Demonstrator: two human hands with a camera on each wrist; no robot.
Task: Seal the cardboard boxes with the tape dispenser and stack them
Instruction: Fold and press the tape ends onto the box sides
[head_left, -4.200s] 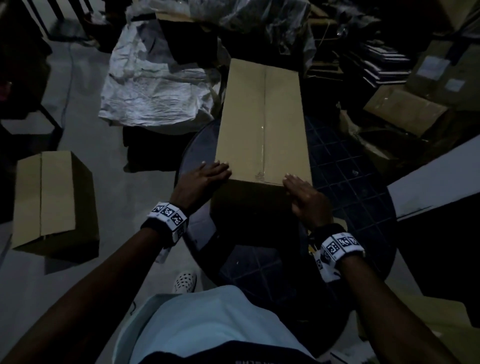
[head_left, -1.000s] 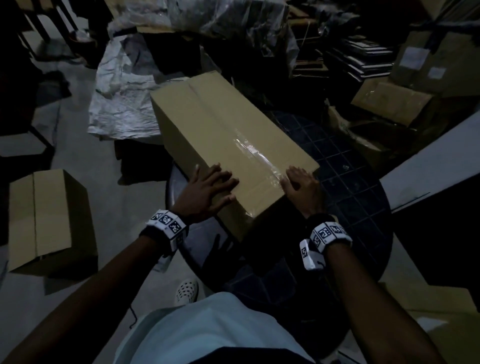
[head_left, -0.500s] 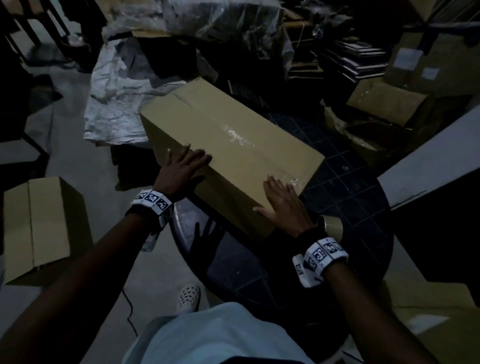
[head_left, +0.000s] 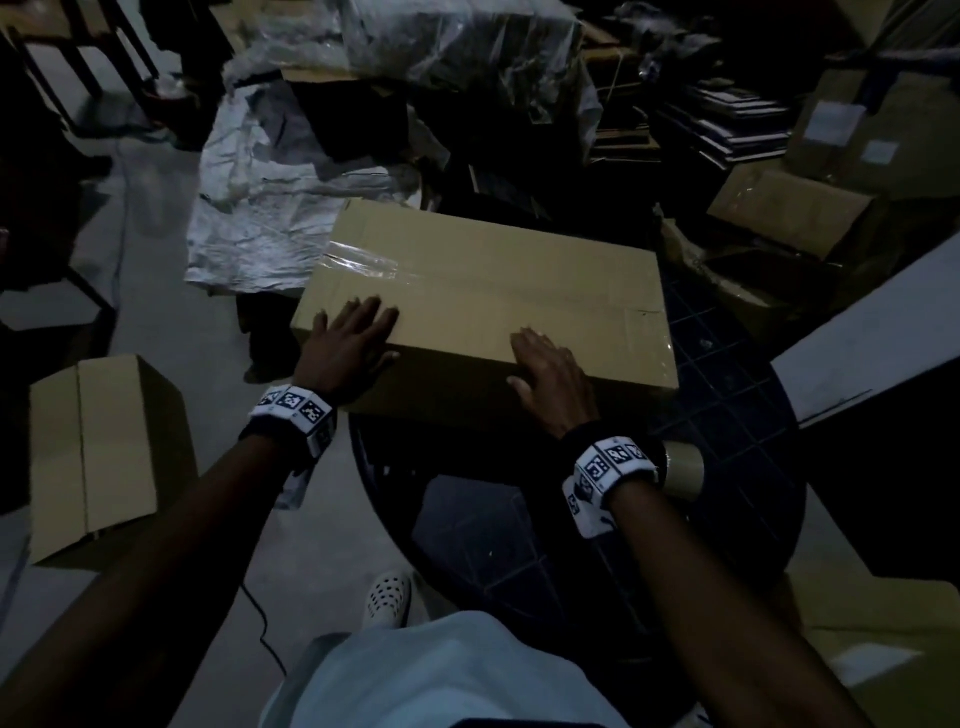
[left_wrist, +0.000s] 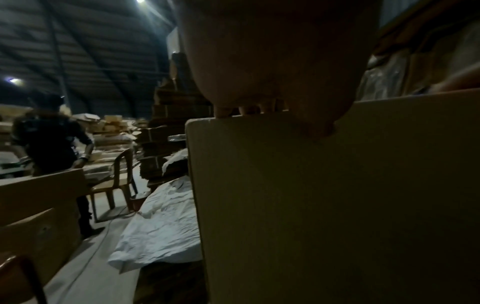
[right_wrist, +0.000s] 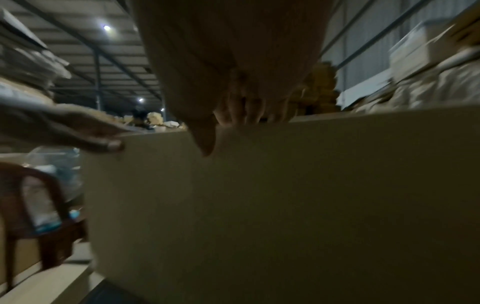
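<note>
A long brown cardboard box (head_left: 493, 291) lies crosswise on a dark round table (head_left: 519, 545), with clear tape along its top seam and down both ends. My left hand (head_left: 353, 338) lies flat on the near left corner, thumb over the near side. My right hand (head_left: 545, 369) rests on the near top edge further right, fingers straight. The left wrist view shows fingertips (left_wrist: 249, 109) over the box's edge (left_wrist: 337, 205). The right wrist view shows the same on its box side (right_wrist: 285, 205). A roll of tape (head_left: 683, 470) sits on the table behind my right wrist.
A second box (head_left: 104, 457) stands on the floor to my left. A crumpled white sheet (head_left: 270, 218) lies beyond the table, with piled cardboard (head_left: 789, 213) at back right. A white panel (head_left: 872, 332) stands to the right. Another person (left_wrist: 52, 139) and a chair (left_wrist: 114, 174) are further left.
The box has turned counter-clockwise on the table from pointing away from me to lying crosswise. Both hands have shifted along it to the near long edge.
</note>
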